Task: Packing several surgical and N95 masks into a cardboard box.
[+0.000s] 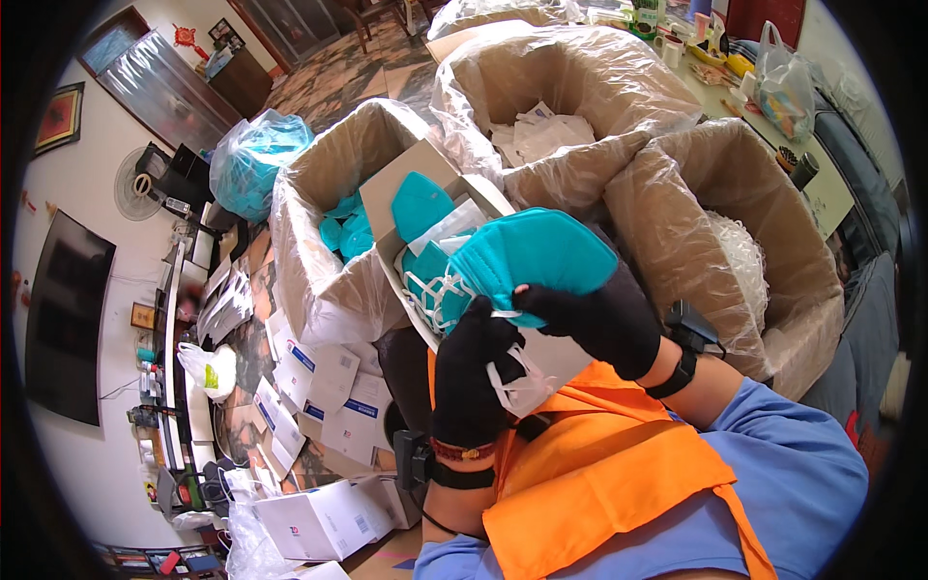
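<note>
A teal folded face mask [532,253] is held up in front of me, above an open carton. My right hand [604,324], in a black glove with bare fingertips, pinches its lower edge. Also gloved, my left hand [472,372] is curled closed at the mask's lower left, around white elastic straps [522,385] that hang in a loop beside it. What its fingertips grip is partly hidden. The carton [391,224] between the bins and my lap holds more teal masks [421,205] with white straps and a white paper slip.
Plastic-lined cardboard boxes stand ahead: one with teal masks [350,232], one with white pieces [546,137], one at right with white straps [739,261]. White printed cartons [314,522] and flattened ones [333,372] lie at left. A bag of teal items [256,164] sits beyond.
</note>
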Demonstrator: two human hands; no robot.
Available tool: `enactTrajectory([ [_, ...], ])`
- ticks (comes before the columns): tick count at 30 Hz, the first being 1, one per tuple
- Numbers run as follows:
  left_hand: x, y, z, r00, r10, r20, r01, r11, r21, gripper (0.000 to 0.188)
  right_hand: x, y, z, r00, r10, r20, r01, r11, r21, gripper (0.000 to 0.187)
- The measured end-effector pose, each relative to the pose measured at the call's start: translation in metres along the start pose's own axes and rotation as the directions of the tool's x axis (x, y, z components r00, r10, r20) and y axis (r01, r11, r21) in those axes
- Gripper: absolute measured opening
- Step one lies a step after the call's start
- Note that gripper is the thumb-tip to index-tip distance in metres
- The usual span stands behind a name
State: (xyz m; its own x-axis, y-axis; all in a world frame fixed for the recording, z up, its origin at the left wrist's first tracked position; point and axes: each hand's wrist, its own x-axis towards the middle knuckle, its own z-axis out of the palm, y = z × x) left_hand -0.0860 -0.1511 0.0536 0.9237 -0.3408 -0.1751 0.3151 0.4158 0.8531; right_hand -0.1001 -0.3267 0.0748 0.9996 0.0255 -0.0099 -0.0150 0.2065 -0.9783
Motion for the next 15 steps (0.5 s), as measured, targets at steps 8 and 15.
enactTrajectory([
  [8,-0.013,0.005,0.000,0.864,0.485,0.137,-0.396,0.486,0.779,0.030,-0.021,0.051,0.011,0.969,-0.221,0.111,0.216,0.975,0.062,0.037],
  [15,-0.011,0.003,0.000,0.888,0.442,0.128,-0.398,0.596,0.697,0.030,-0.027,0.023,-0.001,0.863,-0.496,0.094,0.496,0.801,-0.335,0.030],
])
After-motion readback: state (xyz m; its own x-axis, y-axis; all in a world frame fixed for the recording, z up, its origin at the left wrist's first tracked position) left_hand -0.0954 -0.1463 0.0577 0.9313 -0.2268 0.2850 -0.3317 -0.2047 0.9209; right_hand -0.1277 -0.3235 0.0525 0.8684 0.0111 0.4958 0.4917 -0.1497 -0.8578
